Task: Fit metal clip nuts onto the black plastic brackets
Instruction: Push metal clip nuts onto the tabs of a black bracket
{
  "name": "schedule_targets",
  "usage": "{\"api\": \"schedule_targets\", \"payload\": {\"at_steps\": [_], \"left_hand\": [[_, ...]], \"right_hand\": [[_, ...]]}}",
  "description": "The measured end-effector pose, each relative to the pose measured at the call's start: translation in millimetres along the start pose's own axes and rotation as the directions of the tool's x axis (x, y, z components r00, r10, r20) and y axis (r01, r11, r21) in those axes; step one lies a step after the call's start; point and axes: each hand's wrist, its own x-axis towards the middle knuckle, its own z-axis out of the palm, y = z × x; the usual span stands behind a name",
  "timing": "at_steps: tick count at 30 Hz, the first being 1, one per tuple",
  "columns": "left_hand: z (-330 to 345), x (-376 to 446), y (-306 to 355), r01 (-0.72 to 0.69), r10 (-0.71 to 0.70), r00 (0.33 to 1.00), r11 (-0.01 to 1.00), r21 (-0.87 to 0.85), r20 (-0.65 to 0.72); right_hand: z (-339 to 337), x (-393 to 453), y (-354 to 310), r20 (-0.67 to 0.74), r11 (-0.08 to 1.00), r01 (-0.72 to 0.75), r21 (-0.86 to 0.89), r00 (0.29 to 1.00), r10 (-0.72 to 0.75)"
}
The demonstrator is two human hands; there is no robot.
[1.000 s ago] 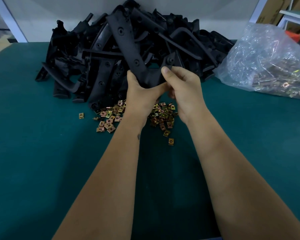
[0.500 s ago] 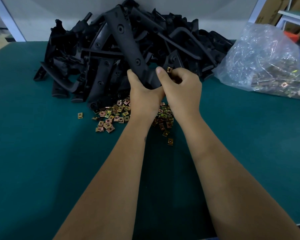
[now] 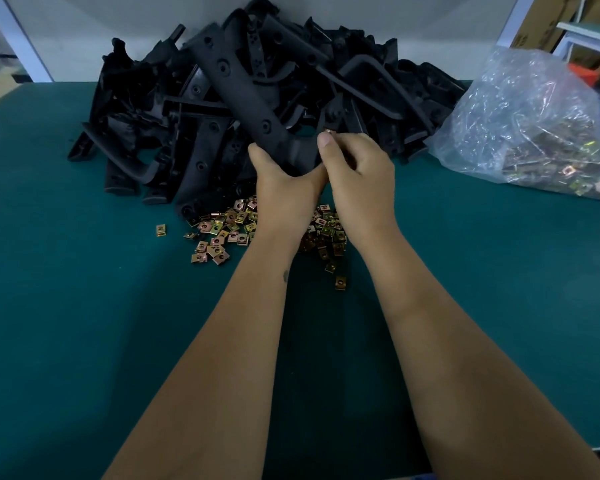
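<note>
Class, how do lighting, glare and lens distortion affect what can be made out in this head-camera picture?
Head view: dim, even light leaves the pile of black plastic brackets a dark mass with little detail; glare glints on the clear plastic bag; the arms throw a soft shadow on the green table; wide-angle bending bows the table's far edge; the small clip nut at the right hand is barely resolved.

Dark teal worktop (image 3: 66, 323), matte, running to a white wall at the back. Heaped at the rear centre, a pile of black plastic brackets (image 3: 194, 109), tangled and overlapping. Just in front of the heap, a scatter of brass-coloured clip nuts (image 3: 219, 233), a few lying apart at the left and near edges. At the right rear, a clear plastic bag (image 3: 534, 123) holding more clip nuts.
</note>
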Motion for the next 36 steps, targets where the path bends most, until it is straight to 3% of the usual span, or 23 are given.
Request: {"api": "schedule_targets", "payload": {"at_steps": [2,4,8,12,14,21,26,30,33,36], "left_hand": [[-4,1,5,0.046,-0.049,0.998,0.997,-0.064,-0.045],[-10,3,10,0.097,-0.113,0.990,0.982,-0.159,-0.090],[-23,11,13,0.135,-0.175,0.977,0.949,-0.286,-0.120],[-29,15,11,0.162,-0.216,0.968,0.925,-0.344,-0.124],[-31,16,10,0.185,-0.245,0.962,0.910,-0.370,-0.122],[-29,16,10,0.198,-0.259,0.963,0.866,-0.459,-0.072],[-28,14,8,0.193,-0.234,0.972,0.839,-0.509,-0.018],[-25,14,6,0.163,-0.180,0.984,0.840,-0.518,0.018],[-22,13,4,0.169,-0.152,0.986,0.851,-0.497,0.073],[-20,11,4,0.165,-0.117,0.985,0.859,-0.485,0.127]], "right_hand": [[1,-1,-1,0.034,0.996,-0.043,0.083,0.999,0.040],[2,-1,1,0.048,0.996,-0.070,0.048,0.997,0.068],[4,1,9,0.151,0.975,-0.057,-0.213,0.984,0.090],[10,-3,17,0.394,0.872,0.122,-0.473,0.915,0.086],[13,-5,19,0.451,0.815,0.189,-0.548,0.888,0.097],[13,-3,21,0.394,0.834,0.154,-0.530,0.916,0.081],[11,-2,22,0.309,0.909,0.071,-0.410,0.949,0.066],[5,3,18,0.145,0.990,-0.124,-0.068,0.980,0.133],[-1,7,16,0.032,0.940,-0.262,0.220,0.965,0.261],[-3,9,17,0.078,0.804,-0.365,0.469,0.924,0.373]]}}
